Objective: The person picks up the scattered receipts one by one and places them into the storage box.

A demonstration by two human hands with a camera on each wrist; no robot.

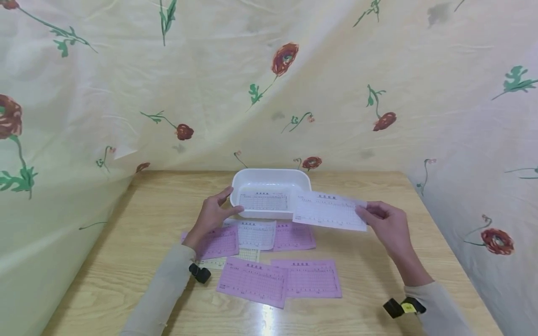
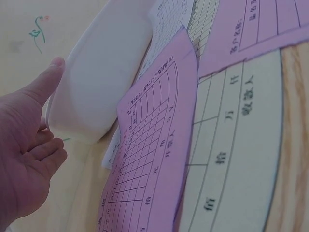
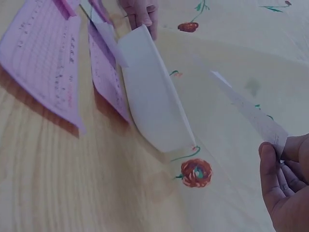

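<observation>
My right hand [image 1: 388, 226] pinches a white printed receipt slip [image 1: 328, 212] by its right end, between thumb and fingers. The slip hangs over the front right corner of a white plastic tray [image 1: 269, 214]; in the right wrist view the slip [image 3: 258, 116] appears nearly edge-on. At the tray's left end my left hand [image 1: 212, 214] holds the rim, thumb toward the front and fingers at the side. Another white slip [image 1: 264, 201] lies inside the tray. In the left wrist view the thumb [image 2: 46, 82] touches the tray's edge.
In front of the tray several slips lie on the wooden table [image 1: 365, 280]: pink slips [image 1: 254, 282], a white slip [image 1: 256, 235] and a pale yellowish slip [image 1: 250, 255], some overlapping. A flowered cloth [image 1: 210, 84] hangs behind and at both sides.
</observation>
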